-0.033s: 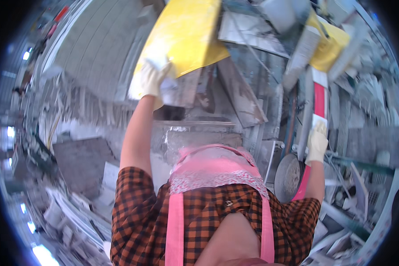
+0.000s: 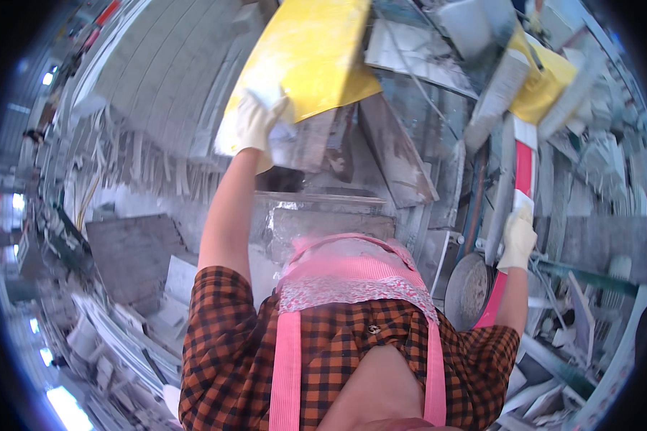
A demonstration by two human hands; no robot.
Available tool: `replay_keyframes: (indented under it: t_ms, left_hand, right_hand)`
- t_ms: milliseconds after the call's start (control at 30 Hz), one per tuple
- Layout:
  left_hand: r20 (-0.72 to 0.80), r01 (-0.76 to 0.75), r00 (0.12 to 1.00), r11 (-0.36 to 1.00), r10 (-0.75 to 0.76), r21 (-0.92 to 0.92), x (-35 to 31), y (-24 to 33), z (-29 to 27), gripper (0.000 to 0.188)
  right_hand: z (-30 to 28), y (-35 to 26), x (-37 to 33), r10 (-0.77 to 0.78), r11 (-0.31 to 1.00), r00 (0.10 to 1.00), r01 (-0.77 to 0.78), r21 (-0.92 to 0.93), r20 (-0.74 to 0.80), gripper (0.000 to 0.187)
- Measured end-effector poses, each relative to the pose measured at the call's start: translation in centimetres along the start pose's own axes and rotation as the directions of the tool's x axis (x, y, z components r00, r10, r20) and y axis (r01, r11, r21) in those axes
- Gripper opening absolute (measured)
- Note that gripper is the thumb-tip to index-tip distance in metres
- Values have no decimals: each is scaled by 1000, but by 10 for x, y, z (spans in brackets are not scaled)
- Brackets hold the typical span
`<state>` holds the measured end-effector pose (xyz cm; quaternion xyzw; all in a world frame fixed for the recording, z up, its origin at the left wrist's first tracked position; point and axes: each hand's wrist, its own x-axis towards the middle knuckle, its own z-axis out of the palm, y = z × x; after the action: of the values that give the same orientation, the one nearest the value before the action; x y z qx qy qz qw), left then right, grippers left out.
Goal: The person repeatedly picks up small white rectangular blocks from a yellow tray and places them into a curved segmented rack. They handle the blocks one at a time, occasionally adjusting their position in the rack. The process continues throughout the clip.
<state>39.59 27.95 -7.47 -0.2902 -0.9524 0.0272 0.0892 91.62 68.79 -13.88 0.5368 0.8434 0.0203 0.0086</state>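
My left hand (image 2: 254, 126), in a cream glove, is at the lower left edge of a large glossy yellow sheet (image 2: 309, 57). Its fingers are closed about a pale white piece (image 2: 283, 131), blurred, whose kind I cannot make out. Off to the right, my right hand (image 2: 519, 237), gloved alike, is wrapped round a long red and white strip (image 2: 524, 169). The strip runs from a second yellow piece (image 2: 543, 79) down past my forearm, where it shows pink-red. Fingertips of the right hand are partly hidden by the glove's back.
A dusty round wheel (image 2: 469, 291) stands beside my right forearm. Grey boards (image 2: 399, 151) lean under the yellow sheet. At left is a broad stack of grey slats (image 2: 165, 79) and a dark flat panel (image 2: 136, 255). A green bar (image 2: 589, 276) crosses at right.
The whole view has shifted slightly, so things sit a little farther right. Both hands keep their places on what they hold.
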Motion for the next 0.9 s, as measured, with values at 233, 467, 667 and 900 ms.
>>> replay_keyframes:
  t_ms: [233,467,667,900]
  left_hand:
    - [28,319,933,789,-359,-524,14,3,8,107]
    - [2,255,947,748,-322,-612,14,-1,21,105]
    - [82,311,938,711,-337,-630,9,-1,4,106]
    - [160,325,944,728,-289,-603,12,-1,-3,124]
  right_hand:
    - [-67,-133,-11,-107,530,952,298,794,-286,42]
    - [-57,-447,-51,-429,-71,886,161,984,-176,36]
    - [-34,-535,-82,-478,63,842,317,946,-250,38]
    - [-42,-498,-77,-785,178,586,525,832,-202,95]
